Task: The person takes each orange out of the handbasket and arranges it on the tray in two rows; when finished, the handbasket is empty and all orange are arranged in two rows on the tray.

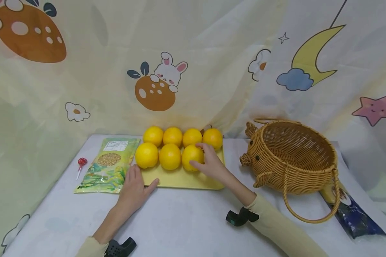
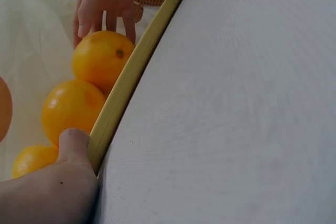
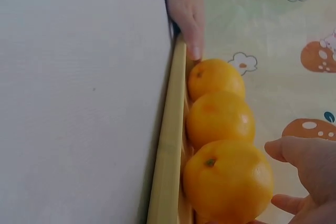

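Note:
Several oranges stand in two rows on a yellow tray [image 1: 180, 182], three of them in the front row. My right hand [image 1: 211, 162] is at the front right orange [image 1: 191, 157], thumb and fingers spread at its right side. In the right wrist view, a gap shows between the thumb [image 3: 286, 149] and that orange [image 3: 228, 182]. At the tray's front left corner rests my left hand [image 1: 134, 189], its thumb spread over the front edge and its fingers beside the left side. The middle front orange [image 2: 72, 109] sits beyond the left thumb [image 2: 73, 142].
Left of the tray lies a green and yellow packet [image 1: 107, 167], with a red lollipop [image 1: 82, 162] beside it. A wicker pig basket [image 1: 296, 171] stands at right, its handle hanging forward. Partly under it lies a dark blue packet [image 1: 357, 217]. A printed cloth hangs behind.

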{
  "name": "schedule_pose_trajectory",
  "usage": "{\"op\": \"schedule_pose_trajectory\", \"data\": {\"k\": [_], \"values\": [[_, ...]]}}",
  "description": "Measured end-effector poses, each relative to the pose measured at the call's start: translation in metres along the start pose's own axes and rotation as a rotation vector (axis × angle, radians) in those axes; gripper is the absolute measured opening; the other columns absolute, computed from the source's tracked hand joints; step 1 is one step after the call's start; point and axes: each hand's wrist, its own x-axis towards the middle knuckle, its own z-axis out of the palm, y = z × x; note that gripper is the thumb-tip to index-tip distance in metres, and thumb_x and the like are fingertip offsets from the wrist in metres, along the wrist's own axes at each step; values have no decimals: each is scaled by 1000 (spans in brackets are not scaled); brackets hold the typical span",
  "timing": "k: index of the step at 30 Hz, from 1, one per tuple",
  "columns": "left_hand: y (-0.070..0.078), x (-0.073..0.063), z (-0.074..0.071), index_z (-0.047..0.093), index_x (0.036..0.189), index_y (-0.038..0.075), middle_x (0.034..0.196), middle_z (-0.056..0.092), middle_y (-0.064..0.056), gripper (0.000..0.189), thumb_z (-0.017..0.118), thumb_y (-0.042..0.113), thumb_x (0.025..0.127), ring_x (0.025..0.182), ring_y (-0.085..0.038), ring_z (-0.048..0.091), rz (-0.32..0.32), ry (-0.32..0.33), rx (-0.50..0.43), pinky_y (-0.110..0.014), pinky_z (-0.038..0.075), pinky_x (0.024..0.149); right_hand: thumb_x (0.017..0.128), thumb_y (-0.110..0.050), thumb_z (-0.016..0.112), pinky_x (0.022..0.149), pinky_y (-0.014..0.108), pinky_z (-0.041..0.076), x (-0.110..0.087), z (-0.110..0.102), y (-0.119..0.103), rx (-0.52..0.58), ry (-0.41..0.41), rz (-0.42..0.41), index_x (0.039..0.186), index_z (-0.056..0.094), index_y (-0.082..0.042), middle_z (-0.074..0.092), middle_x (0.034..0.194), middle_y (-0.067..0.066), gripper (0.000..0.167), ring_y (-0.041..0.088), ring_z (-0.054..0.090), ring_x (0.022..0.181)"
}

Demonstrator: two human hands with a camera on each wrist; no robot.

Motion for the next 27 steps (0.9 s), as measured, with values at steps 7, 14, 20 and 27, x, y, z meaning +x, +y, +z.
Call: {"op": "schedule_pose_trajectory", "data": {"k": [7, 14, 20, 27], "values": [[0, -1, -1, -3, 151, -9, 159, 0, -32, 107, 56, 57, 91, 147, -46, 11, -77, -6, -122, -60, 19, 118, 91, -30, 65, 114, 55, 32, -10, -1, 1, -21, -9, 30, 146, 32, -3, 33, 150, 20, 69, 34, 34, 140], [4, 7, -9, -9, 155, 3, 162, -7, -21, 100, 53, 52, 94, 149, -42, 4, -131, 80, -344, -61, 15, 118, 93, -34, 62, 113, 54, 35, -12, -6, 1, -32, -12, 32, 148, 28, 0, 31, 152, 21, 73, 35, 35, 139], [1, 10, -10, -7, 155, 3, 163, -7, -19, 96, 51, 51, 95, 150, -40, 1, -134, 58, -363, -61, 13, 119, 93, -30, 63, 106, 50, 43, -7, -4, 9, -54, -29, 11, 147, 27, 1, 34, 149, 23, 72, 33, 43, 129], [1, 9, -9, -6, 155, 4, 163, -5, -19, 95, 52, 50, 95, 150, -39, 3, -135, 55, -380, -60, 13, 120, 95, -28, 61, 102, 47, 49, -4, 0, 11, 48, -93, 49, 150, 22, -1, 28, 154, 19, 73, 33, 45, 133]]}}
